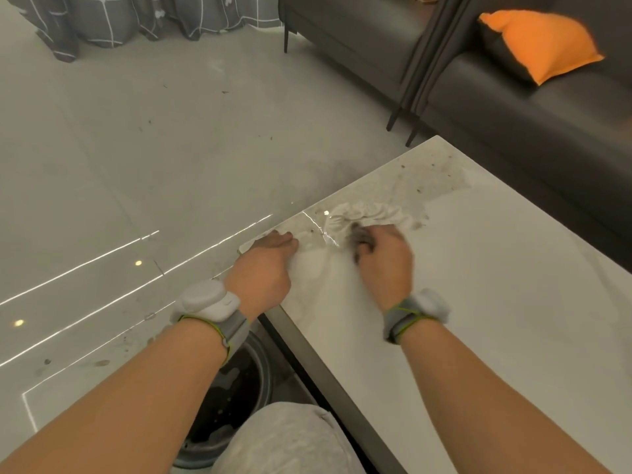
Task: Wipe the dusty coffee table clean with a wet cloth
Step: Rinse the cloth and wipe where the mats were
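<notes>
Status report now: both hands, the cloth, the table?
Right hand grips cloth, wiping. Left hand rests flat on table edge. Dust patch ahead.

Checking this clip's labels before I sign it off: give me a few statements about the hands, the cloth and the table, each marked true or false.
1. The right hand grips the cloth on the coffee table. True.
2. The left hand holds a spray bottle. False: it rests at the table's edge and holds nothing that shows.
3. Dust and specks remain at the table's far corner. True.
4. An orange cushion lies on the table. False: it sits on the dark sofa.
5. A basin stands on the floor beside the table. True.
</notes>
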### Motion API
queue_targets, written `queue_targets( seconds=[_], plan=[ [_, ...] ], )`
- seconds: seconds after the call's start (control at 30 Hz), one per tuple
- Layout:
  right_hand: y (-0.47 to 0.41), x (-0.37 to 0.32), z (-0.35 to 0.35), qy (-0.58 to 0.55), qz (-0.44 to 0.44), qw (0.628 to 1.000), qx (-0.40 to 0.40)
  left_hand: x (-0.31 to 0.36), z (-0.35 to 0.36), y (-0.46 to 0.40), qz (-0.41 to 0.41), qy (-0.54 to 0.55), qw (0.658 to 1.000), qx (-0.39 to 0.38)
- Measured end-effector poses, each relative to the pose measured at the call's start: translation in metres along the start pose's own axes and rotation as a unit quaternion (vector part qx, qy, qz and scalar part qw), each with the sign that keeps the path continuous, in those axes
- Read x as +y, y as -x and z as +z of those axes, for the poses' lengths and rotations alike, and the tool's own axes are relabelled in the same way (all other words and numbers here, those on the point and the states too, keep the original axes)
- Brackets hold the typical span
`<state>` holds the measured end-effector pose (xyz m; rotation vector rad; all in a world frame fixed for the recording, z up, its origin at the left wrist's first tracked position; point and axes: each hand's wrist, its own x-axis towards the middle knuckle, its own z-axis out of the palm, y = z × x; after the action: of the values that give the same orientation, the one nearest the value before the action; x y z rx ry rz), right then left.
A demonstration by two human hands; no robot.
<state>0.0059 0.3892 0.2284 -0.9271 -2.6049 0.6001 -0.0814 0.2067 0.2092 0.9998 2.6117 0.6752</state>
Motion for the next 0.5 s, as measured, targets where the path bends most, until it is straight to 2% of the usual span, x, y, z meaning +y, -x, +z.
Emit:
queue_targets(
  seconds=[0.07,0.1,0.17,0.23,0.33,0.43,0.5],
  plan=[
    [0.017,-0.027,0.018,-0.042,-0.113,0.992,-0.048,0.001,-0.001,0.001,0.013,-0.019,1.000,0.004],
    [0.020,-0.034,0.021,-0.063,-0.135,0.986,-0.070,0.002,-0.001,0.000,0.019,-0.028,0.999,0.007],
    [0.014,-0.035,0.017,-0.126,-0.116,0.981,-0.092,0.003,-0.003,0.001,0.012,-0.026,1.000,0.009],
    [0.000,-0.017,0.002,-0.174,-0.063,0.981,-0.057,0.005,-0.002,0.003,0.005,-0.020,1.000,0.004],
    [-0.030,0.032,-0.024,-0.104,0.012,0.993,0.059,0.010,0.004,0.006,-0.002,-0.033,0.999,0.031],
    [-0.045,0.056,-0.022,0.003,0.089,0.994,0.061,0.013,0.007,0.008,-0.016,-0.039,0.999,0.020],
    [-0.037,0.043,-0.007,0.027,0.037,0.998,0.049,0.015,0.006,0.005,-0.022,-0.041,0.999,0.009]
  ],
)
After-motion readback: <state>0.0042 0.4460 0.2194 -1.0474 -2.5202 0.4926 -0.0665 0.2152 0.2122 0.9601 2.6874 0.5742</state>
